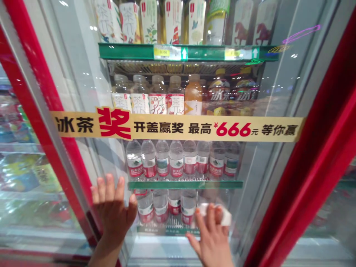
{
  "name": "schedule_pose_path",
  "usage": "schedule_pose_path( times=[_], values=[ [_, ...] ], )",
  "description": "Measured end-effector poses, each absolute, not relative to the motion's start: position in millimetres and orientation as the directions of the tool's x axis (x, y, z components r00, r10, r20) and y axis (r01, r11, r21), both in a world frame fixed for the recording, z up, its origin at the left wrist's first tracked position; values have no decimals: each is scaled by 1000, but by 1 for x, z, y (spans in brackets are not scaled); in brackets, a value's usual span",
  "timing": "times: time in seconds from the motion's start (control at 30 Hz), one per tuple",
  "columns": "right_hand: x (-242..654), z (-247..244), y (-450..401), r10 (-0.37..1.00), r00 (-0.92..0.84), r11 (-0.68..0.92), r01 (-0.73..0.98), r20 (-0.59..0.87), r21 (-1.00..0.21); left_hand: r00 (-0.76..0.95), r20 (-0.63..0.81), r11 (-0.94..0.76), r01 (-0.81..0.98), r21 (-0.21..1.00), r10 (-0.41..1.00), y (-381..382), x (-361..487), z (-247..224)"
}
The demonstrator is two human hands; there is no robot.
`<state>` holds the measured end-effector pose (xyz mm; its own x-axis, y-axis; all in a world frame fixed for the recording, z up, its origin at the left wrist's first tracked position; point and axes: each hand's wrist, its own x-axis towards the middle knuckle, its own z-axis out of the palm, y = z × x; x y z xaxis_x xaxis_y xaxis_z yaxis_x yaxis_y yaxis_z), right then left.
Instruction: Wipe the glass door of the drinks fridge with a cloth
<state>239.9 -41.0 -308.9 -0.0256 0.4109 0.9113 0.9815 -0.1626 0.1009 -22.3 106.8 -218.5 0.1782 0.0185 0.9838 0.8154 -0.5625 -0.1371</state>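
In the head view, the left hand [114, 205] is raised at the glass door [256, 163], fingers apart and thumb held out; whether the palm touches the pane is hard to tell. The right hand [213, 231] lies over a white cloth [227, 218] at the lower part of the door, thumb spread away. The fingers cover most of the cloth, so I cannot tell whether they pinch it or only press it. Both arms are cut off by the bottom edge.

Behind the glass, the upper drink bottles [174, 22] lose their tops to the picture's upper edge. A yellow banner [178, 127] crosses the door, hiding the bases of the second-row bottles [175, 96] and the caps of the water bottles [176, 159] beneath. The right hand and cloth block part of the lowest bottles [160, 207]. Reflections veil the dark-labelled bottles [219, 91], and the goods at left [20, 174] are blurred.
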Motion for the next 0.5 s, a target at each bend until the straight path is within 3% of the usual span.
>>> schedule_pose_path(
  times=[0.07, 0.13, 0.17, 0.23, 0.33, 0.37, 0.43, 0.5],
  values=[
    [272, -276, -46, 310, 227, -257, 955, 923, -149, 177, 984, -563, 815, -139, 14, 105, -21, -217],
    [286, -235, -40, 219, 329, -240, 931, 919, -276, 158, 987, -564, 815, -134, -7, 104, -19, -217],
    [283, -220, -34, 205, 318, -229, 935, 926, -271, 148, 989, -564, 815, -130, -15, 104, -18, -216],
    [259, -213, -24, 252, 206, -227, 962, 946, -149, 142, 990, -559, 820, -122, -8, 105, -18, -216],
    [230, -248, -27, 406, -52, -191, 972, 912, 140, 138, 990, -555, 825, -108, 13, 105, -18, -217],
    [231, -260, -33, 429, -79, -187, 967, 900, 174, 136, 991, -556, 825, -104, 16, 105, -19, -217],
    [251, -266, -44, 404, 29, -226, 972, 914, 69, 134, 991, -557, 824, -102, 16, 105, -19, -218],
    [276, -244, -50, 312, 243, -254, 953, 919, -166, 134, 991, -556, 825, -103, 16, 106, -18, -218]
  ],
)
